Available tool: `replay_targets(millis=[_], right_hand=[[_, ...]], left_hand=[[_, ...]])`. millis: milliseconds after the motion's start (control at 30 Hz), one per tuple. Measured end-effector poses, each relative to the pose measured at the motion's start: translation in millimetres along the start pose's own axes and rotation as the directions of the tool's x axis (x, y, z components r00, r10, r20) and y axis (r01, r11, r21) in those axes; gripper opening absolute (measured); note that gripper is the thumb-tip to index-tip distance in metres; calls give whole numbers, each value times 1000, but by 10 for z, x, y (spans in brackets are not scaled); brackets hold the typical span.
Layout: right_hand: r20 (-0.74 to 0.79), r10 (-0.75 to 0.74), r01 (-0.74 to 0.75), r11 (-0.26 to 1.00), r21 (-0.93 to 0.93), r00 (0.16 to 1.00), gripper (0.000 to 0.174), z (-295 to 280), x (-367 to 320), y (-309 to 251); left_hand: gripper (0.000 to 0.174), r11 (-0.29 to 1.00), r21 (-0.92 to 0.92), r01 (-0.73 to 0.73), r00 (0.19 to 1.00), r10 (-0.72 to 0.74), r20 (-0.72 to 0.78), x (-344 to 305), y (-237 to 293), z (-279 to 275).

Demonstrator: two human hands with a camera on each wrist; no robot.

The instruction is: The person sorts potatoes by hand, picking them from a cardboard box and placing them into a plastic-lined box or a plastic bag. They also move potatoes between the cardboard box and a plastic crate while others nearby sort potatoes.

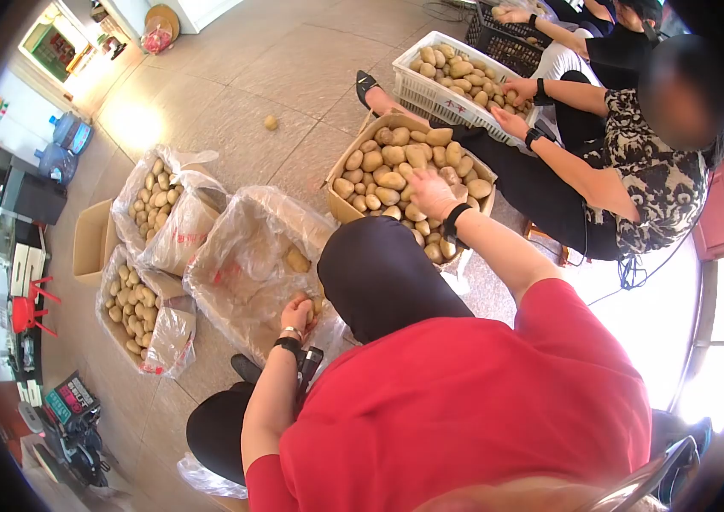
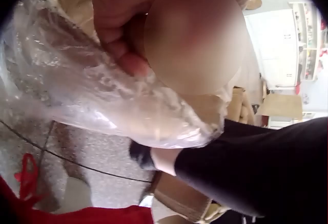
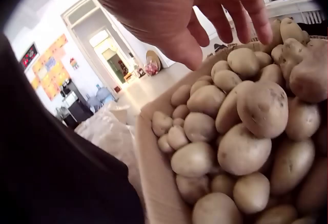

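Observation:
In the head view my left hand is inside a plastic-lined box, its fingers curled round a potato. The left wrist view shows the bent fingers close to the crinkled liner; a blurred round patch covers much of what they hold. My right hand is over a cardboard box heaped with potatoes. Seen from the right wrist, its fingers hang loosely extended above the heap, with nothing between them. Another potato lies in the lined box.
Two plastic-lined boxes of potatoes stand on the left, beside an open cardboard box. A person at right reaches into a white crate of potatoes. One loose potato lies on the floor.

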State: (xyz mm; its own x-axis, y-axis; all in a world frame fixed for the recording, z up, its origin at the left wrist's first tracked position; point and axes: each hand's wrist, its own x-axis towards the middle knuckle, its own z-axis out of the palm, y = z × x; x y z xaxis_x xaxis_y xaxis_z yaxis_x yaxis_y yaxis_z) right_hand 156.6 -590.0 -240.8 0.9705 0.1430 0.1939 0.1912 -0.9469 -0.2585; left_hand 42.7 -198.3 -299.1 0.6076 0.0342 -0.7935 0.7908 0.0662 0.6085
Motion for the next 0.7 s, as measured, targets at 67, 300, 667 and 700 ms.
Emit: replay_targets(millis=[67,300,667,700], right_hand=[[-44,-156,152,985,-85,987,32,56,16,-133],[142,-95,126,964,-232,985,31,470,185,-185],[265,95,-1,942,-335,960,23,624,562,-333],[262,95,-2,942,-335,960,23,624,577,-339]], left_hand=[[38,998,54,-23,999,22,26,163,-122,-86],[36,960,267,-79,995,93,-40,185,-109,-18],[28,982,188,-10,999,2,39,187,-50,10],[27,980,201,-10,999,1,41,209,-62,-4]])
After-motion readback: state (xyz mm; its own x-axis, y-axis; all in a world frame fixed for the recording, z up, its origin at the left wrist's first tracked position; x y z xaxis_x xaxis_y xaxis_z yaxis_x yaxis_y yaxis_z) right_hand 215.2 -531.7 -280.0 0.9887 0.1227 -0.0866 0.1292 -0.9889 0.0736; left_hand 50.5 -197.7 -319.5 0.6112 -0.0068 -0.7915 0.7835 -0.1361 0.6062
